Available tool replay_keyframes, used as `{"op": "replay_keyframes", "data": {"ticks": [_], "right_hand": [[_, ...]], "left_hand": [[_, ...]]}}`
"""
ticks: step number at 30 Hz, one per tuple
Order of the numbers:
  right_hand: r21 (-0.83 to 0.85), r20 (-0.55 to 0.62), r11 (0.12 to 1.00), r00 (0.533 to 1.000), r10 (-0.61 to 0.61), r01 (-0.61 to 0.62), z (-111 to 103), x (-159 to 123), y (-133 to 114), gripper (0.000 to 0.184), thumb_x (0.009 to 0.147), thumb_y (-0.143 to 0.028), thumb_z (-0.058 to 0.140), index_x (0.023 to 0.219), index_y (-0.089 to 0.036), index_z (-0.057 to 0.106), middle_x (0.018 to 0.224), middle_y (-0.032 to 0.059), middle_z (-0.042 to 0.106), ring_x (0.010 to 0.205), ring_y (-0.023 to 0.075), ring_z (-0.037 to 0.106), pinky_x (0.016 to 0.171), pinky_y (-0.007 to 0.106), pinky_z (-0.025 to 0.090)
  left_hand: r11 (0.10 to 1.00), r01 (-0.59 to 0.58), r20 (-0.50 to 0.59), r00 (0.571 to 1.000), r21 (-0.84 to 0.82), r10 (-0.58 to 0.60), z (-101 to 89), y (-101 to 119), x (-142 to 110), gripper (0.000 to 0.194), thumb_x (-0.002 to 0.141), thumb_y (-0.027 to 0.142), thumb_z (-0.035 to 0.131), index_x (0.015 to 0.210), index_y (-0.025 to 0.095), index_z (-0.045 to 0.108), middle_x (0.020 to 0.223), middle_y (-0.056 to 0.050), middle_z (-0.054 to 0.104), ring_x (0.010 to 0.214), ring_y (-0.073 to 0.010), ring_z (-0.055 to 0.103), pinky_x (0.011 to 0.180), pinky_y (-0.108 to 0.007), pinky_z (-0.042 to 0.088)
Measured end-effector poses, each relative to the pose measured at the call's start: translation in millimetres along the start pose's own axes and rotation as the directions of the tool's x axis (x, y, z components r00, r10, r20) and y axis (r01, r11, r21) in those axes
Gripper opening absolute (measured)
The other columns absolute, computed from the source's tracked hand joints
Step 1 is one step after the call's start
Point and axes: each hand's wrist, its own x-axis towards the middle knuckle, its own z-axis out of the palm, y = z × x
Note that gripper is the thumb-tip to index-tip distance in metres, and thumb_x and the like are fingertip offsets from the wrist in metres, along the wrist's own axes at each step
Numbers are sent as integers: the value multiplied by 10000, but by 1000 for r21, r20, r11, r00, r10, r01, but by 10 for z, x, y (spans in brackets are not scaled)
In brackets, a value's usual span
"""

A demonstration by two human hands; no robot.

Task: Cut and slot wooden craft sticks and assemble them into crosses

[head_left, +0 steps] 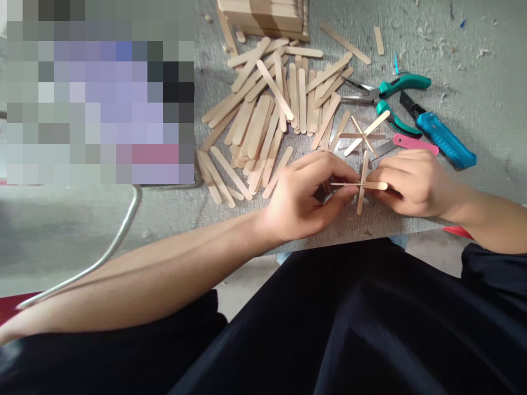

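Observation:
Between my two hands is a cross-shaped piece of wooden craft sticks, held just above the table's near edge. My left hand pinches one arm of it between thumb and forefinger. The fingers of my right hand are curled at its other side, behind a stick that points right; their tips are partly hidden. Just beyond my hands lies a second piece of crossed craft sticks, shaped like a star. Loose craft sticks are heaped to the left of it.
Beyond my right hand lie green-handled pliers, a blue utility knife and a pink-handled blade. A stacked wooden block stands at the back. A white cable crosses near my left forearm. The upper left is blurred out.

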Motion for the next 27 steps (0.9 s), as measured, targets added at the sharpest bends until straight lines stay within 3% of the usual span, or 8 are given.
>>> {"op": "replay_keyframes", "data": {"ticks": [4, 8, 11, 14, 17, 19, 23, 27], "right_hand": [[-20, 124, 1000, 992, 13, -11, -19, -9, 29, 290, 1165, -328, 597, 1030, -177, 805, 866, 31, 776, 705, 174, 612, 658, 360, 380], [-58, 114, 998, 993, 43, -37, 0, -16, 41, 340, 1180, -355, 576, 1044, -177, 832, 852, 37, 782, 704, 165, 635, 676, 340, 395], [-45, 75, 997, 995, 67, -64, 36, -24, 60, 321, 1164, -352, 601, 1021, -175, 828, 871, 40, 805, 706, 165, 664, 665, 332, 406], [13, 22, 998, 998, 60, -60, 63, -31, 86, 306, 1149, -337, 620, 968, -174, 805, 811, 23, 780, 663, 159, 655, 629, 334, 401], [85, -84, 996, 996, 21, -14, 63, -29, 103, 216, 1128, -271, 628, 1023, -182, 795, 812, 14, 777, 683, 156, 679, 635, 323, 423], [90, -140, 996, 990, -11, 24, 53, -22, 104, 158, 1110, -233, 637, 1071, -193, 785, 834, 8, 786, 693, 150, 684, 642, 313, 431], [73, -124, 994, 990, -73, 82, 48, -14, 100, 147, 1112, -230, 626, 1079, -193, 764, 794, -5, 747, 636, 149, 628, 624, 319, 430], [117, -84, 990, 994, -74, 83, 74, -30, 99, 183, 1116, -212, 589, 1130, -182, 769, 834, 21, 773, 683, 179, 656, 636, 347, 444]], "left_hand": [[997, 52, -102, 994, 50, -47, -8, 21, -7, 76, 960, 224, 689, 1014, 228, 743, 881, -43, 799, 741, -200, 730, 751, -414, 644], [997, 67, -192, 980, 30, -60, -8, -16, 0, 123, 903, 221, 688, 1011, 205, 745, 884, -55, 803, 794, -215, 756, 748, -404, 645], [995, 67, -117, 991, 69, -59, -19, -24, 16, 136, 898, 238, 699, 1022, 200, 741, 890, -49, 806, 763, -201, 743, 741, -398, 637], [993, -17, -45, 999, 117, 22, -17, -29, 19, 178, 911, 257, 716, 1070, 183, 745, 895, -49, 808, 737, -191, 735, 752, -395, 627], [994, -51, -67, 996, 97, 58, 0, -57, 8, 306, 896, 297, 781, 1169, 170, 728, 1001, -81, 832, 824, -205, 774, 761, -368, 632], [999, -34, -62, 997, 22, 35, 11, -79, 4, 286, 922, 324, 806, 1147, 170, 719, 992, -75, 830, 756, -167, 743, 675, -307, 598], [989, 29, 90, 996, -144, -16, 29, -88, 6, 210, 1048, 390, 765, 1022, 184, 738, 764, -6, 735, 572, -104, 589, 534, -240, 485], [983, 37, 110, 994, -178, -17, 44, -66, -4, 215, 1058, 393, 780, 980, 200, 726, 675, 34, 644, 540, -94, 512, 498, -233, 411]]}}
